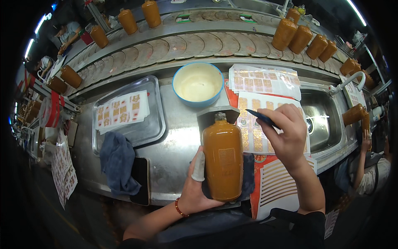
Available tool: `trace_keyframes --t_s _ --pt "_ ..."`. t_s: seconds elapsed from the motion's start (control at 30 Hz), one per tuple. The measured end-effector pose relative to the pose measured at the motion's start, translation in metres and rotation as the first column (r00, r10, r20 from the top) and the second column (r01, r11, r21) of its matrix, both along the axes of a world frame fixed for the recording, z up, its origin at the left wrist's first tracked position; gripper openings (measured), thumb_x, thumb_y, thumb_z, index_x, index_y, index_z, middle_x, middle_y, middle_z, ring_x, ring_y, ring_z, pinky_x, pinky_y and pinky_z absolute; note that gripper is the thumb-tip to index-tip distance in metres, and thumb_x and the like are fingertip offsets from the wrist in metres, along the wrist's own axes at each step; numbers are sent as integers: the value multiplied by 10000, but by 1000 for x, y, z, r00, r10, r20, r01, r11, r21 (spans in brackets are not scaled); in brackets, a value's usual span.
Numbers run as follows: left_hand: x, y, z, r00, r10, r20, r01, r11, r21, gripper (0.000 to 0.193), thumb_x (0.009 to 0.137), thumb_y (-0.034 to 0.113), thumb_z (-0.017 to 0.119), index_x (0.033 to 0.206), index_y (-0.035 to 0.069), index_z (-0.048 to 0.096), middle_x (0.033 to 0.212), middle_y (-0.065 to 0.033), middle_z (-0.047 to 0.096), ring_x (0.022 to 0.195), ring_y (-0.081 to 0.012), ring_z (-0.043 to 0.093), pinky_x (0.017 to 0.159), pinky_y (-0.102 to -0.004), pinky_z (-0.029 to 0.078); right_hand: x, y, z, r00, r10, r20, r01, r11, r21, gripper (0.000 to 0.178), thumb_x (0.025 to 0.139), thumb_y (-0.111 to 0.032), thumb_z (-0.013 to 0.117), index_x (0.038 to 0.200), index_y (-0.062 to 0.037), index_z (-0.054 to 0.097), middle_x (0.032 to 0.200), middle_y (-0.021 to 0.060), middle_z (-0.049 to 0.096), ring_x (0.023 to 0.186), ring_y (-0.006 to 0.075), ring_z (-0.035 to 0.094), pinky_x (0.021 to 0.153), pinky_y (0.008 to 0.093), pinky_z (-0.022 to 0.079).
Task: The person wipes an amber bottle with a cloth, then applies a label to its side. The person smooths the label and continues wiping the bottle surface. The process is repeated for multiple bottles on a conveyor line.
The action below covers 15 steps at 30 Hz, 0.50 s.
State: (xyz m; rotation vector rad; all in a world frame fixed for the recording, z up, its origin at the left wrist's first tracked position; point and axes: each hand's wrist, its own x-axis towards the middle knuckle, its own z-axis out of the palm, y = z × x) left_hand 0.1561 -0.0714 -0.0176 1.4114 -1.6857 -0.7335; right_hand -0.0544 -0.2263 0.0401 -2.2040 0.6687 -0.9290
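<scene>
- Left hand [193, 198] is wrapped round the lower left side of the orange bottle [223, 166], thumb in a white finger cover [198, 168] along it. Solid grip imo: I'd go just firm enough that the bottle can't turn.
- Right hand [286, 130] is pinching a dark pointed tool [265, 118], maybe tweezers, tip above the sheet of gold stickers [258, 137]. Can't tell if anything's in the tip.
- My two cents: light pinch, low angle, no jabbing. Those stickers look thin, so they'd probably crease easily.
- Bottle's touching the left hand, and it's left of the right hand and apart from it. Its neck points away from the person, toward the blue-rimmed bowl [199, 85].
</scene>
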Motion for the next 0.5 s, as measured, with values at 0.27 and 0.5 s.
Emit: trace_keyframes --t_s 0.27,0.5 --pt "3 2 1 1000 9 5 -9 1000 11 1396 620 330 985 1617 12 61 1606 -235 236 1487 -383 308 1208 -447 303 1 -18 2 984 -164 -69 146 966 -212 266 758 -95 807 1020 -103 765 736 51 609 683 201 596 591 332 475" --pt "-1 1 4 999 15 44 -15 1000 -16 1377 629 305 976 1615 10 61 1608 -240 220 1486 -389 308 1221 -452 277 12 -36 21 944 -288 -161 183 863 -470 266 738 -94 787 999 -104 737 748 43 583 727 218 606 603 332 471"
